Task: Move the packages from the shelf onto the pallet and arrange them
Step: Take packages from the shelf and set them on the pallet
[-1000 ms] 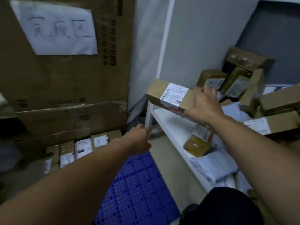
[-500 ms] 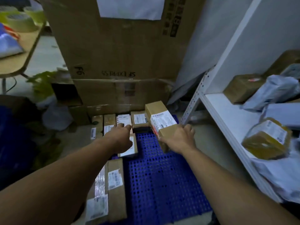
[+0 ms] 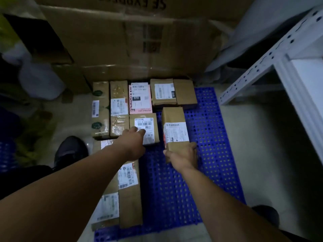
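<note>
One long brown cardboard package [image 3: 175, 130], gripped by the right hand [image 3: 183, 157], is now off the white metal shelf [image 3: 305, 75] and low over the blue perforated plastic pallet [image 3: 208, 137].

Hidden: near corner of the small box [image 3: 148, 120] under the left hand [image 3: 133, 142]; near end of the held box [image 3: 173, 116] inside the right hand [image 3: 183, 156]; parts of 2 long boxes [image 3: 130, 206] under the left forearm [image 3: 78, 180]. Label print too small to read. Cropped by edges: carton [image 3: 122, 41], shelf [image 3: 297, 81]. Blurred: left side
</note>
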